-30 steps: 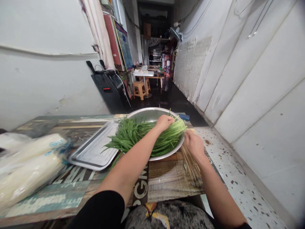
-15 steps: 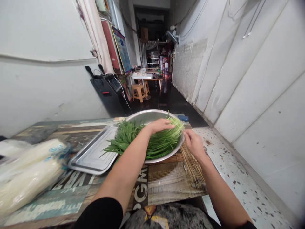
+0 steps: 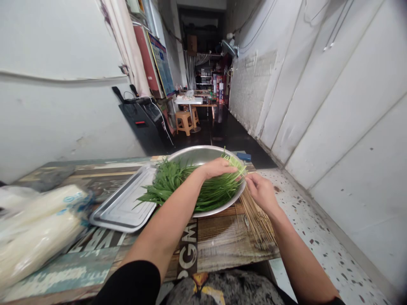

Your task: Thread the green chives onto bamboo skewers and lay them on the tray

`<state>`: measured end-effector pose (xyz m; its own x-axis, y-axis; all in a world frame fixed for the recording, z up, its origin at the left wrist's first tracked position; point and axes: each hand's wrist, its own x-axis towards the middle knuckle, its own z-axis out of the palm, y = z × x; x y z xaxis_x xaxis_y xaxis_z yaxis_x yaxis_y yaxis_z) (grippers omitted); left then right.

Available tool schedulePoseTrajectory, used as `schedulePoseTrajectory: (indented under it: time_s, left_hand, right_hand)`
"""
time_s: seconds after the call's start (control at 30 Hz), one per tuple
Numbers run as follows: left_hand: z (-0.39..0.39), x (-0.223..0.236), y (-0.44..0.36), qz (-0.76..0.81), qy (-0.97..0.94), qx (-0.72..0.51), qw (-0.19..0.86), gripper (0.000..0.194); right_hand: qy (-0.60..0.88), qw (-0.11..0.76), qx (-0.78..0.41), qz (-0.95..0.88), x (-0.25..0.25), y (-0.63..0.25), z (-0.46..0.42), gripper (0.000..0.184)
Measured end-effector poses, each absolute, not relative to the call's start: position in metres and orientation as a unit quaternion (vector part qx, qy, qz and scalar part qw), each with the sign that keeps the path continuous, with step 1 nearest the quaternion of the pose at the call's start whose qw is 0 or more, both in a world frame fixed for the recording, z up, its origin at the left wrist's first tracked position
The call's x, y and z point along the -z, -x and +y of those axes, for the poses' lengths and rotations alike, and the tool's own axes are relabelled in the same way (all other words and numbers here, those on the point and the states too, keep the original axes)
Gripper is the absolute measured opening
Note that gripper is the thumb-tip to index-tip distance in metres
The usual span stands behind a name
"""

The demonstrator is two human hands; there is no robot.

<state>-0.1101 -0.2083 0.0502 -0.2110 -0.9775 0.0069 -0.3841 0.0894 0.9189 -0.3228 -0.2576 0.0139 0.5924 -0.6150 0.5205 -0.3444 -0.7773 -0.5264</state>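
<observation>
A heap of long green chives [image 3: 216, 192] fills a round steel bowl [image 3: 219, 213], with leafy ends to the left and pale stem ends to the right. My left hand [image 3: 219, 167] reaches over the heap, its fingers bent round some pale stems near the right rim. Just outside that rim, my right hand [image 3: 260, 188] is closed in a pinch close to the stem ends. Whatever thin piece it pinches is too small to make out. Below it, many thin bamboo skewers [image 3: 257, 222] lie loose on the table.
Left of the bowl is a shallow metal tray [image 3: 122, 207], partly overhung by leaves. Plastic-wrapped pale packages [image 3: 41, 233] lie farther left on the patterned wooden table [image 3: 222, 250]. A blue object [image 3: 243, 156] sits behind the bowl. Stools [image 3: 183, 123] and a white table [image 3: 189, 101] stand beyond.
My left hand has shifted slightly right over the pale stems, its fingers bending down more. The right hand keeps its pinch by the rim, barely moved.
</observation>
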Motion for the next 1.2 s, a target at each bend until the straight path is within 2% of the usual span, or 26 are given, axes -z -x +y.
schedulePoseTrajectory:
  time_s: [0.17,0.37,0.47,0.83,1.03,1.2]
  left_hand:
    - [-0.215,-0.043,0.114,-0.648,-0.535,0.422,0.341,0.042]
    - [-0.214,-0.038,0.101,-0.559,-0.489,0.491,0.454,0.045]
    - [-0.21,-0.042,0.099,-0.538,-0.462,0.524,0.472,0.044]
    - [-0.215,-0.035,0.103,-0.546,-0.455,0.551,0.436,0.041]
    - [-0.215,-0.034,0.108,-0.568,-0.455,0.552,0.407,0.043]
    - [-0.221,-0.026,0.107,-0.467,-0.488,0.532,0.51,0.052]
  right_hand:
    - [0.879,0.17,0.358,0.263,-0.015,0.315,-0.255,0.026]
    - [0.895,0.171,0.318,0.261,-0.023,0.317,-0.263,0.027]
    - [0.899,0.162,0.302,0.271,-0.023,0.325,-0.266,0.03]
    - [0.877,0.267,0.307,0.256,-0.009,0.326,-0.267,0.035]
    - [0.84,0.384,0.283,0.26,-0.011,0.323,-0.267,0.035]
    - [0.823,0.398,0.312,0.257,-0.007,0.317,-0.27,0.034]
